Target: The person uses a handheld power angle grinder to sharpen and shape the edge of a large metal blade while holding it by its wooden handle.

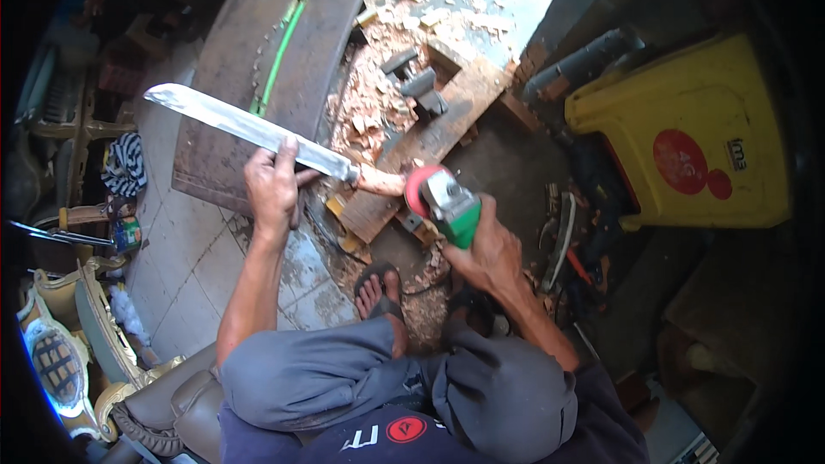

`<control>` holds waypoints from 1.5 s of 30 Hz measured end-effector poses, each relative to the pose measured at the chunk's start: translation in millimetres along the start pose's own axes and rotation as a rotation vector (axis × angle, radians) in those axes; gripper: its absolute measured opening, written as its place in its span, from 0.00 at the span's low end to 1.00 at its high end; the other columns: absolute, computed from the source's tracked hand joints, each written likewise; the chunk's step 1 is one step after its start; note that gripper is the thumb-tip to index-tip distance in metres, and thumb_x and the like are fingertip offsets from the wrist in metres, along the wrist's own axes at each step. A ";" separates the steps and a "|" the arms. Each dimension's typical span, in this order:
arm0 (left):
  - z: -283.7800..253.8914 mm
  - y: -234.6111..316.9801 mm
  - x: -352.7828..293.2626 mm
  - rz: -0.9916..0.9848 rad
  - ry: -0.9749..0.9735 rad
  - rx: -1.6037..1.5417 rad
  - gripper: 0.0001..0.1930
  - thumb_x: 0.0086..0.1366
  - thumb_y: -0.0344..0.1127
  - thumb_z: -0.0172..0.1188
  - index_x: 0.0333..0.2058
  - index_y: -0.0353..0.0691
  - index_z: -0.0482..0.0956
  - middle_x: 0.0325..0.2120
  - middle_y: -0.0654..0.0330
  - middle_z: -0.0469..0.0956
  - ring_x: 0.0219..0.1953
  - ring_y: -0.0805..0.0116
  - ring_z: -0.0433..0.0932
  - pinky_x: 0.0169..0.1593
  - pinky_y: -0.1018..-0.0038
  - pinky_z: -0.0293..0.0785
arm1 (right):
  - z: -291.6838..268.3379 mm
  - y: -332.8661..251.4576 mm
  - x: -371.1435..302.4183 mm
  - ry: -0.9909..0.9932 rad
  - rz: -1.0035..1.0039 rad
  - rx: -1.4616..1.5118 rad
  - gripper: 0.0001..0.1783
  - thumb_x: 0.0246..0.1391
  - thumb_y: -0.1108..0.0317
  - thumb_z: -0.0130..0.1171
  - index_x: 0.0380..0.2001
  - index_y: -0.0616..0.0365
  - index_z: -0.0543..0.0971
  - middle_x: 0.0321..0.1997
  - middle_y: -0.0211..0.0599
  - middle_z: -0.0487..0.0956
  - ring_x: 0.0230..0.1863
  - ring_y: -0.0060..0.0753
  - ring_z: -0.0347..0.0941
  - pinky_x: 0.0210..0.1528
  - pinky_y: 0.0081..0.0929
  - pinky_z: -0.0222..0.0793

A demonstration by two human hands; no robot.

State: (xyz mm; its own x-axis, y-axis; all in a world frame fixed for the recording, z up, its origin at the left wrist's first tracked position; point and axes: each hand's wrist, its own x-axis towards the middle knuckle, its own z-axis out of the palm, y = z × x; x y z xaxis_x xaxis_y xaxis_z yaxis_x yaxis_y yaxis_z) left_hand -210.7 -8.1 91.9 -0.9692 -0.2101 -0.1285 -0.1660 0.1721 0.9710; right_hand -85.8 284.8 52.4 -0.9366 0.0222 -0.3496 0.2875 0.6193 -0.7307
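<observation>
A long machete (245, 127) with a bright metal blade and a wooden handle (380, 180) lies slantwise in front of me, its tip toward the far left. My left hand (273, 189) grips the blade near the handle end, thumb on top. My right hand (490, 249) is closed round the green body of an angle grinder (447, 202). The grinder's red disc (421, 189) meets the butt end of the wooden handle, or is very close to it. Whether the disc is spinning, I cannot tell.
A wooden board (438, 133) with metal clamp pieces (418, 82) lies beyond, among wood shavings (369, 112). A dark metal sheet (249, 43) with a green strip (279, 56) is at the far left. A yellow plastic chair (687, 137) stands right, gilded chair frames (90, 318) left. My sandalled foot (378, 292) is below.
</observation>
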 end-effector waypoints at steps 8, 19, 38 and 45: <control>0.4 -2.9 -1.4 -0.019 -0.036 -0.026 0.16 0.77 0.42 0.60 0.40 0.31 0.79 0.34 0.56 0.83 0.35 0.69 0.86 0.37 0.72 0.90 | 4.1 2.3 -7.3 0.000 -0.019 -0.030 0.48 0.47 0.56 0.69 0.65 0.63 0.58 0.45 0.70 0.82 0.45 0.75 0.80 0.46 0.61 0.75; -2.9 -8.7 -1.9 0.038 -0.124 -0.094 0.17 0.78 0.43 0.58 0.43 0.30 0.80 0.37 0.54 0.84 0.37 0.67 0.87 0.39 0.73 0.90 | 6.2 -0.2 -7.8 0.006 -0.016 -0.023 0.48 0.48 0.55 0.69 0.65 0.64 0.57 0.43 0.69 0.82 0.43 0.76 0.80 0.46 0.60 0.75; -0.4 -7.7 2.1 0.016 -0.032 0.026 0.16 0.78 0.40 0.57 0.40 0.29 0.80 0.33 0.55 0.83 0.35 0.67 0.86 0.40 0.68 0.91 | 13.7 10.3 11.2 0.032 0.138 0.102 0.45 0.48 0.53 0.70 0.63 0.59 0.58 0.44 0.70 0.82 0.46 0.76 0.80 0.48 0.60 0.75; 1.3 -8.7 2.6 -0.019 -0.027 -0.001 0.15 0.78 0.39 0.56 0.39 0.28 0.78 0.35 0.53 0.83 0.35 0.65 0.86 0.38 0.68 0.91 | 14.2 14.9 18.7 0.017 0.163 0.201 0.47 0.48 0.52 0.72 0.62 0.62 0.58 0.42 0.71 0.82 0.46 0.77 0.80 0.49 0.58 0.76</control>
State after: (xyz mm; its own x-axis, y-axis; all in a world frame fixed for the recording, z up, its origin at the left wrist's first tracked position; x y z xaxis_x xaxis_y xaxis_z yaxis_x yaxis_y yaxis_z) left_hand -212.1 -8.9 82.9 -0.9704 -0.1876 -0.1522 -0.1842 0.1671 0.9686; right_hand -96.2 283.2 26.6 -0.8776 0.1234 -0.4631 0.4670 0.4378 -0.7683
